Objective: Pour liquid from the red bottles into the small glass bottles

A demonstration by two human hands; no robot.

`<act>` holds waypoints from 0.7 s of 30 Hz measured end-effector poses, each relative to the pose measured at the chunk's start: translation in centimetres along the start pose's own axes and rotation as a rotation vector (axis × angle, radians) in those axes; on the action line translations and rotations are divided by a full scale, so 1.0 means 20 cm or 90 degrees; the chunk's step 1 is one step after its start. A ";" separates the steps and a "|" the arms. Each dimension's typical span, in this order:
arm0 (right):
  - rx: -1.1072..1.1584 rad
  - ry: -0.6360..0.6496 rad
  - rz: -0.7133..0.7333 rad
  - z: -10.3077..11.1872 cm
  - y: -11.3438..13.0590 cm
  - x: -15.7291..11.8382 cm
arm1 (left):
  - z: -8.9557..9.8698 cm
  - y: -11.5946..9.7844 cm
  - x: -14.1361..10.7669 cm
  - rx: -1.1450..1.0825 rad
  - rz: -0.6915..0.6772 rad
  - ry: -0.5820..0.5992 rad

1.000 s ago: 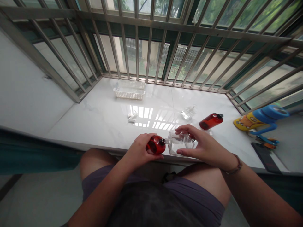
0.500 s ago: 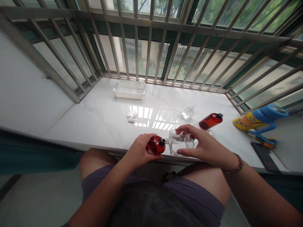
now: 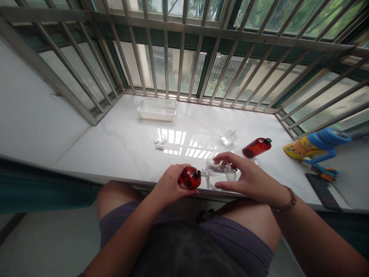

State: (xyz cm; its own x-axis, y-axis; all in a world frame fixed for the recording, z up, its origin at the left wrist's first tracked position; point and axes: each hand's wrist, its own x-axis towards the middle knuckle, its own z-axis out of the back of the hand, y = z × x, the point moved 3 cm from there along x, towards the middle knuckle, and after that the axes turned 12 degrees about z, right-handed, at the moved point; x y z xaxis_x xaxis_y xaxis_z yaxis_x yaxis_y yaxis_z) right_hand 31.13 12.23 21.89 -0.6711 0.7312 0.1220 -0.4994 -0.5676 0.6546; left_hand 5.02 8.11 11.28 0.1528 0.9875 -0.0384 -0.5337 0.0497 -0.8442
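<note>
My left hand (image 3: 169,185) is wrapped round a reddish-brown bottle (image 3: 189,177), its dark mouth pointing right. A clear glass bottle (image 3: 217,177) lies on its side at the near edge of the ledge, its narrow neck at the mouth of the red bottle. My right hand (image 3: 245,175) grips the clear bottle from the right, thumb on the near side and fingers on the far side. Whether the two mouths touch I cannot tell. Behind that hand, a second red bottle with a black cap (image 3: 257,147) lies on its side.
On the white marbled ledge (image 3: 115,134) are a white plastic basket (image 3: 158,110), small whitish pieces (image 3: 160,143) and another clear glass bottle (image 3: 229,137). A blue and yellow drinking bottle (image 3: 314,145) and a dark phone (image 3: 323,192) are at right. Metal window bars (image 3: 180,65) line the back.
</note>
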 end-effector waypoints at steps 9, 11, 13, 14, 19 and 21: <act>-0.011 0.023 -0.005 -0.01 -0.01 0.00 | -0.02 0.03 0.00 0.002 0.005 0.005; -0.011 0.029 -0.008 -0.01 -0.01 0.00 | -0.02 0.03 0.00 0.002 0.005 0.007; -0.011 0.030 -0.010 -0.01 -0.01 0.00 | -0.02 0.03 0.00 0.002 0.004 0.009; -0.011 0.030 -0.011 -0.01 -0.01 0.00 | -0.02 0.03 0.00 0.002 0.003 0.009; -0.013 0.032 -0.008 -0.01 0.00 0.00 | -0.03 0.02 0.00 0.000 0.003 0.005; -0.012 0.034 -0.006 -0.01 0.00 0.00 | -0.03 0.03 0.00 0.002 0.002 0.007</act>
State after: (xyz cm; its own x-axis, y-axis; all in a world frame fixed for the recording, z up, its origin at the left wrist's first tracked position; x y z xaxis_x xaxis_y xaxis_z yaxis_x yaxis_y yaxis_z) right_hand 31.12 12.19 21.70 -0.6942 0.7159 0.0749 -0.5162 -0.5677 0.6413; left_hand 5.26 7.95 10.52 0.1606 0.9859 -0.0463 -0.5370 0.0479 -0.8422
